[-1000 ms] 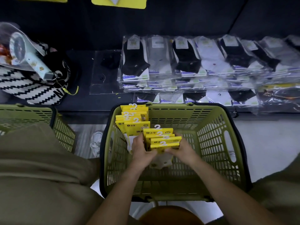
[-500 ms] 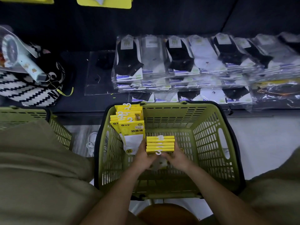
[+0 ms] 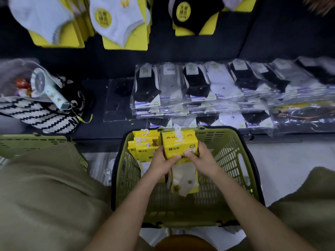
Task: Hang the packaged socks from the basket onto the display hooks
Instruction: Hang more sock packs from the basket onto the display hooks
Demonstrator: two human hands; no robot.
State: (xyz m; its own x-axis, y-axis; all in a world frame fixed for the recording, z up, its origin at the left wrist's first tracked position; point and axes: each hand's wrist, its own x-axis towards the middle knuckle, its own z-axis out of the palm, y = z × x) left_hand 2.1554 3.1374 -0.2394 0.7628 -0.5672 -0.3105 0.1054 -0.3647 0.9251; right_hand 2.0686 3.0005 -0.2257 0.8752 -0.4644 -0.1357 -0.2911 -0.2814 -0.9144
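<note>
Head camera, looking down: a left hand [image 3: 160,163] and a right hand [image 3: 201,159] hold a stack of yellow sock packs [image 3: 179,145] upright over a green basket [image 3: 233,160], fingers curled round its two side edges. The number of packs is hard to count. More packs [image 3: 143,147] stand in the basket's far left corner. Hung socks [image 3: 117,20] show on the display above.

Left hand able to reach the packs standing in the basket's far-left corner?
Probably yes on reach: standing packs sit right beside left hand, nothing between. But it and right hand both grip the yellow stack.
</note>
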